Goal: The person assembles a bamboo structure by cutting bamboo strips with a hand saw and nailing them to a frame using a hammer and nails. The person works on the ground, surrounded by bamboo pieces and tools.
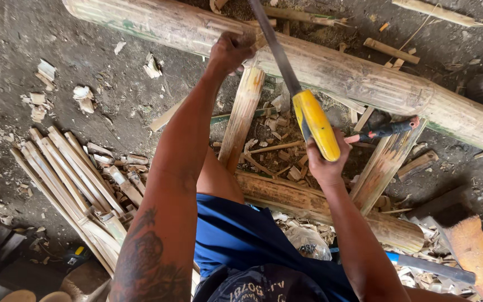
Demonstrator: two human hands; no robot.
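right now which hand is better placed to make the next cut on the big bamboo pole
Right. The right hand grips the saw's yellow handle, its blade running up to the big bamboo pole. The left hand rests on the pole beside the blade, bracing it.

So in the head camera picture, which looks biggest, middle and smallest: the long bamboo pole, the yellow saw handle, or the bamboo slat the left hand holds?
1. Long bamboo pole, biggest by far.
2. Bamboo slat under the left hand.
3. Yellow saw handle in the right hand, smallest, though it sits nearer the camera, which enlarges it.
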